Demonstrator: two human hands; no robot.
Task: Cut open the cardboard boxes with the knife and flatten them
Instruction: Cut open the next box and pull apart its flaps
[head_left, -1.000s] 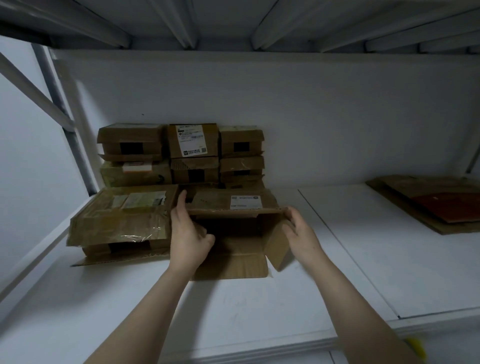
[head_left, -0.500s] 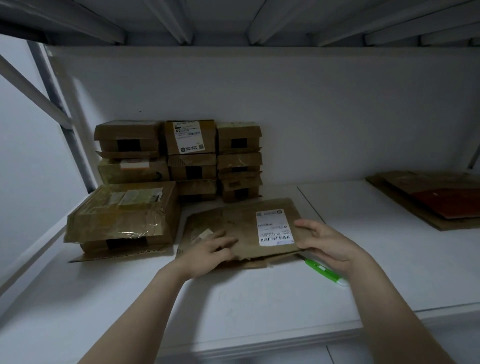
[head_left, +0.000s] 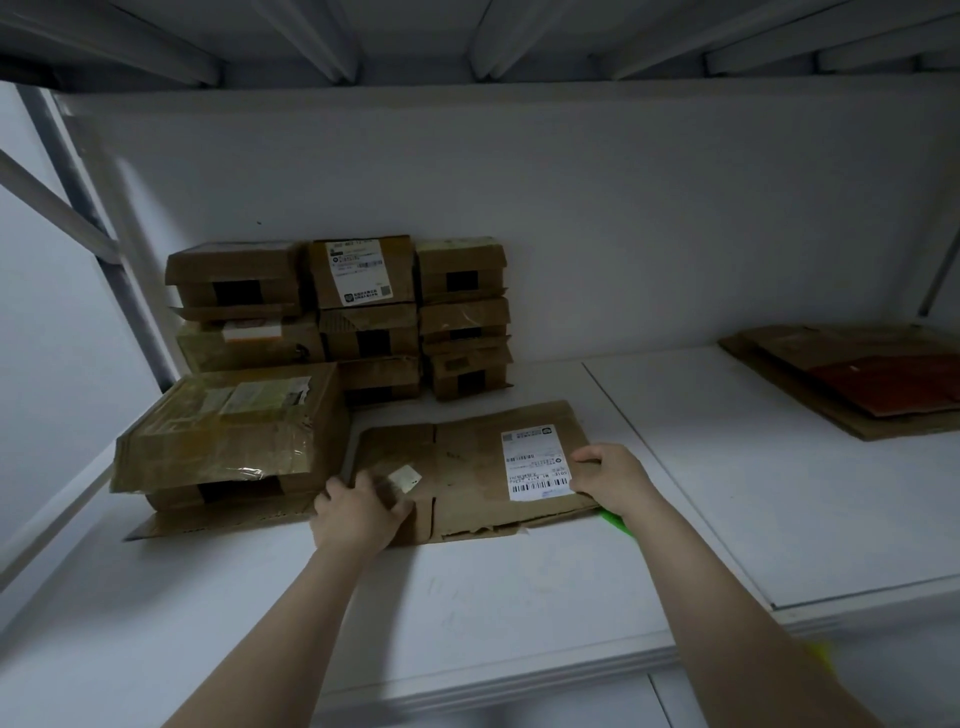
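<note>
One view only is supplied, taken from a wide-angle camera worn on the person's head. The lens is pointed forward and a little downward, into a shelving bay. The back wall (head_left: 623, 208) is faced almost squarely, the white shelf (head_left: 519, 597) is looked down upon, and the underside of the upper shelf (head_left: 415, 36) is caught along the top edge. Everything is seen from close range: the left forearm (head_left: 291, 639) and right forearm (head_left: 727, 623) are framed rising from the bottom edge, and the flattened box (head_left: 467, 467) is held mid-frame. The stack of boxes (head_left: 363, 312) is placed left of centre at the rear, the frame post (head_left: 104, 234) at far left. The pile of flattened cardboard (head_left: 857, 384) is cut off by the right edge.
</note>
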